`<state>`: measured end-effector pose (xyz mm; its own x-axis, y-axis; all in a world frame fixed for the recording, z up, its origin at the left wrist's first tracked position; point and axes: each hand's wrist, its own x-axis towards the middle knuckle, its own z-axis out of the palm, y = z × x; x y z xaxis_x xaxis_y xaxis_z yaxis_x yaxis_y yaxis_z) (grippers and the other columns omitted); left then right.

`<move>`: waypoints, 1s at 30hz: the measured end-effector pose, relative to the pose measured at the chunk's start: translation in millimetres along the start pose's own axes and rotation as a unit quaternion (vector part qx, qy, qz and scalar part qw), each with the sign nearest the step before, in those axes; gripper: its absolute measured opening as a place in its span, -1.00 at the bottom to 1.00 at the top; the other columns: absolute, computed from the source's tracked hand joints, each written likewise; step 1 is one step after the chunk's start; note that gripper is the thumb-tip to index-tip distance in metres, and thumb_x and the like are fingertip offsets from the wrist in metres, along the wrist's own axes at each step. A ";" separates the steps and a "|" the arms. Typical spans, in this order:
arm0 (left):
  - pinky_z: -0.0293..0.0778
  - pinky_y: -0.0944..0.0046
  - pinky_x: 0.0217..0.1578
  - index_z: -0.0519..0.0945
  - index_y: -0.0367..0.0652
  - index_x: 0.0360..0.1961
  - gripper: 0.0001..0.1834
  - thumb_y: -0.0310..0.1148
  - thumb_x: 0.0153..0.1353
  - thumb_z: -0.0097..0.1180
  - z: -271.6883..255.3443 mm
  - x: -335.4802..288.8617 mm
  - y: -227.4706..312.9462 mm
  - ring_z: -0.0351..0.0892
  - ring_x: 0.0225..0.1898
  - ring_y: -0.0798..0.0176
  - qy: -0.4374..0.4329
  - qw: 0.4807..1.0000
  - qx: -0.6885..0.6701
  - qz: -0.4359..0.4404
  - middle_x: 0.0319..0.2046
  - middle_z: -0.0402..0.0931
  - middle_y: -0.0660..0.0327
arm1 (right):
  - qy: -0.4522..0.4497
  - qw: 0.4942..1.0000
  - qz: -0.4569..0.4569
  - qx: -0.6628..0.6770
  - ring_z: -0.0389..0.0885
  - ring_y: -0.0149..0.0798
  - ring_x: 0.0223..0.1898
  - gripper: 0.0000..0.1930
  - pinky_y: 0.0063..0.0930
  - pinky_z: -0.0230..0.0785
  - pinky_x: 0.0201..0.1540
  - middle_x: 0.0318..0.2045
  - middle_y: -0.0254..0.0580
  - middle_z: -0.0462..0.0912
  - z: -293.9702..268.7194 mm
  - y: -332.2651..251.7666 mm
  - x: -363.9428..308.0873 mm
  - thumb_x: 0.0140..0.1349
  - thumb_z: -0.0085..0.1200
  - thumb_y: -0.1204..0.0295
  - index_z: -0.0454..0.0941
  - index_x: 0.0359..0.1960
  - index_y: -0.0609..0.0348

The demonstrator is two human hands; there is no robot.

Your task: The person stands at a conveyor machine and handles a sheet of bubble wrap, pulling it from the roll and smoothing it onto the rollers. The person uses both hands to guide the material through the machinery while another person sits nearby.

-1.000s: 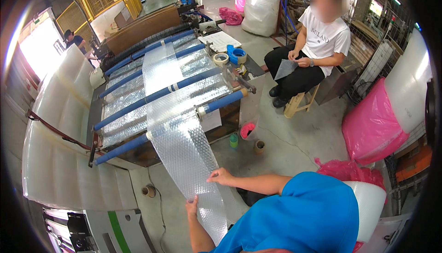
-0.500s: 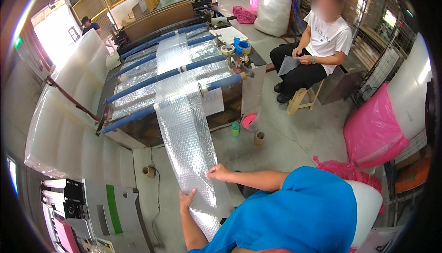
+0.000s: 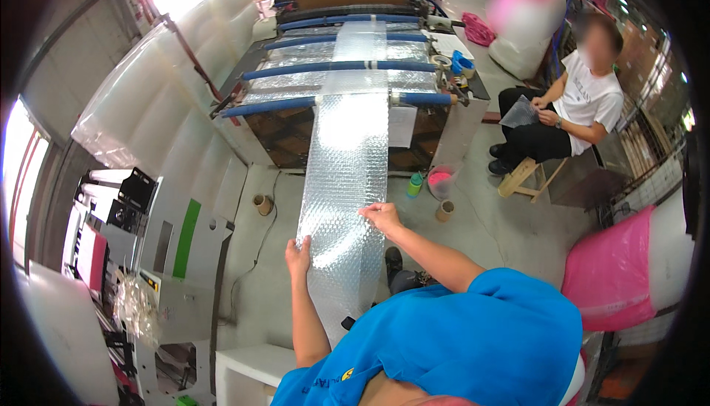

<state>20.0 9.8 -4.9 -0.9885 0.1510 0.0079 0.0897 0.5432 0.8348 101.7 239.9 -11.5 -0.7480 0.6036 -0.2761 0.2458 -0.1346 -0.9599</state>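
Note:
A long strip of clear, silvery bubble wrap (image 3: 344,169) runs from a roller machine down toward my body. At its left edge, my left hand (image 3: 298,256) is closed on the film with the thumb on top. My right hand (image 3: 381,217) lies over the strip's right side, its thumb and fingertips pinched together at a lengthwise fold or seam in the film. The machine's blue rollers (image 3: 340,70) lie crosswise, with more bubble film threaded among them. The lower end of the strip passes out of sight beside my blue shirt.
A seated person (image 3: 592,99) on a wooden stool (image 3: 529,177) holds a small bubble sheet at right. A green bottle (image 3: 415,184), a bucket (image 3: 442,180) and cardboard cores (image 3: 444,211) stand on the floor. Large film rolls (image 3: 170,80) rise at left; pink-wrapped rolls (image 3: 610,262) stand at right.
My view has turned left, so the strip and machine now appear straighter and more central. Both hands stay at the bubble wrap, and the right hand keeps its pinch.

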 end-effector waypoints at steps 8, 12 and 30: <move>0.31 0.22 -0.36 0.43 -0.36 -0.39 -0.55 -0.09 0.00 0.02 -5.2 1.9 8.0 0.42 -0.44 0.16 0.032 0.999 -0.037 0.023 -0.50 0.45 0.00 | -0.046 0.995 0.040 0.080 0.27 -0.59 -0.73 -0.84 -0.73 0.12 -0.71 -0.71 -0.40 0.44 0.9 -30.4 -11.2 -0.11 0.18 0.40 0.50 -0.57 0.23; 0.27 0.29 -0.44 0.41 -0.37 -0.42 -0.64 -0.18 0.08 -0.06 1.1 15.9 -26.0 0.30 -0.52 0.32 -0.037 0.997 -0.064 -0.002 -0.61 0.40 0.13 | -0.045 0.996 0.055 0.051 0.35 -0.56 -0.67 -0.80 -0.70 0.20 -0.66 -0.66 -0.36 0.49 4.3 -19.8 -6.2 -0.14 0.19 0.36 0.53 -0.53 0.22; 0.27 0.12 -0.19 0.38 -0.40 -0.26 -0.48 -0.05 0.14 -0.26 73.7 41.5 -71.7 0.39 -0.21 -0.08 -0.167 0.970 0.115 -0.131 -0.29 0.40 -0.17 | -0.010 0.989 0.113 -0.091 0.36 -0.54 -0.66 -0.77 -0.65 0.20 -0.60 -0.66 -0.37 0.52 -8.7 62.7 56.9 -0.23 0.25 0.30 0.57 -0.60 0.20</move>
<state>-18.4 38.0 -105.0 -0.8902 0.2207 -0.3986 -0.0965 0.7636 0.6384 79.8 272.6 -86.9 -0.6729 0.5581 -0.4854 0.5141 -0.1190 -0.8494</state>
